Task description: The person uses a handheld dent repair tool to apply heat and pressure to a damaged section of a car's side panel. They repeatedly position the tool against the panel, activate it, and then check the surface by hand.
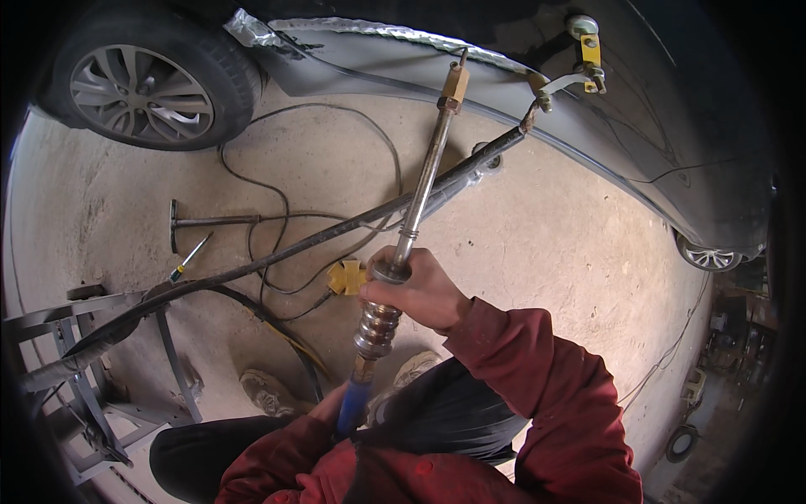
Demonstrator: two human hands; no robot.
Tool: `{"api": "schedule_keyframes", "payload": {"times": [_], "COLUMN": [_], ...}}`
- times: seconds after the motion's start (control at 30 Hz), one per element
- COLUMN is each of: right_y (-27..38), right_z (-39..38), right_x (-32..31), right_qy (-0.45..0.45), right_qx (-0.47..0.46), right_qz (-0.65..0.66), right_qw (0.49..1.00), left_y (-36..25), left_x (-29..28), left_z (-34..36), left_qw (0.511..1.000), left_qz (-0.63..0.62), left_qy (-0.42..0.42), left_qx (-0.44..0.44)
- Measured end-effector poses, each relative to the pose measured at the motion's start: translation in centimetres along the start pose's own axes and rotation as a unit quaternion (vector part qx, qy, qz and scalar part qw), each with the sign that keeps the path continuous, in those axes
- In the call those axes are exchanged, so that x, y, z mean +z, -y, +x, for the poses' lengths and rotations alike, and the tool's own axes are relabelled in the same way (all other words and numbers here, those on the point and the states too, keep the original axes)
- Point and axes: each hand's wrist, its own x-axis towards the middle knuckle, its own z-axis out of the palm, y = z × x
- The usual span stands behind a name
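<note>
Right hand point(422, 291) closed around the upper end of the ribbed metal sliding weight point(377, 329) on a long slide-hammer puller point(430, 172), fingers wrapped with no visible gap. Left hand point(329, 406) low, beside the puller's blue handle point(353, 406); mostly hidden by sleeve and handle, so cannot tell how far its fingers close or what they hold. Puller slants up and slightly right from the person's lap, brass-coloured head point(455, 83) uppermost, tip at the shiny bare-metal strip point(403, 34) along the dark car's point(722, 143) lower side; contact unclear. Thick black cable point(311, 238) crosses the shaft line, running up to a clamp assembly with a yellow plate point(591, 50) on the bodywork. On the floor, left: hammer point(220, 221), screwdriver point(192, 255) near it. Yellow connector point(346, 277) just left of the right hand. Metal frame point(174, 361) at lower left; spoked wheel point(138, 99) upper left.
</note>
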Motion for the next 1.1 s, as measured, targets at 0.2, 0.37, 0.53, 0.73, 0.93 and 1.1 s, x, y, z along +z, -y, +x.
{"api": "schedule_keyframes", "payload": {"times": [0.2,0.37,0.53,0.73,0.93,1.1], "right_y": [0.9,1.8,0.6,0.4,0.1,0.1], "right_z": [-0.1,0.2,-0.1,0.1,0.0,-0.1], "right_x": [0.0,-0.6,0.7,-0.1,0.5,0.2], "right_qy": [-0.001,-0.023,0.000,-0.012,0.005,-0.014], "right_qx": [-0.010,-0.018,-0.012,0.010,0.010,0.009], "right_qz": [-0.004,0.042,0.048,0.037,0.047,0.031], "right_qw": [1.000,0.999,0.999,0.999,0.999,0.999], "left_y": [0.1,0.4,0.5,0.1,-0.9,-0.7], "left_x": [0.1,-0.3,-0.9,0.0,1.4,2.5], "left_z": [-0.2,0.5,0.7,0.6,-0.4,-1.3], "left_qw": [1.000,1.000,0.999,0.999,0.998,0.956], "left_qz": [-0.001,-0.006,-0.041,-0.046,-0.042,-0.257], "left_qy": [-0.016,0.004,0.013,-0.018,-0.014,-0.072], "left_qx": [-0.004,-0.004,-0.002,0.007,0.038,0.125]}}
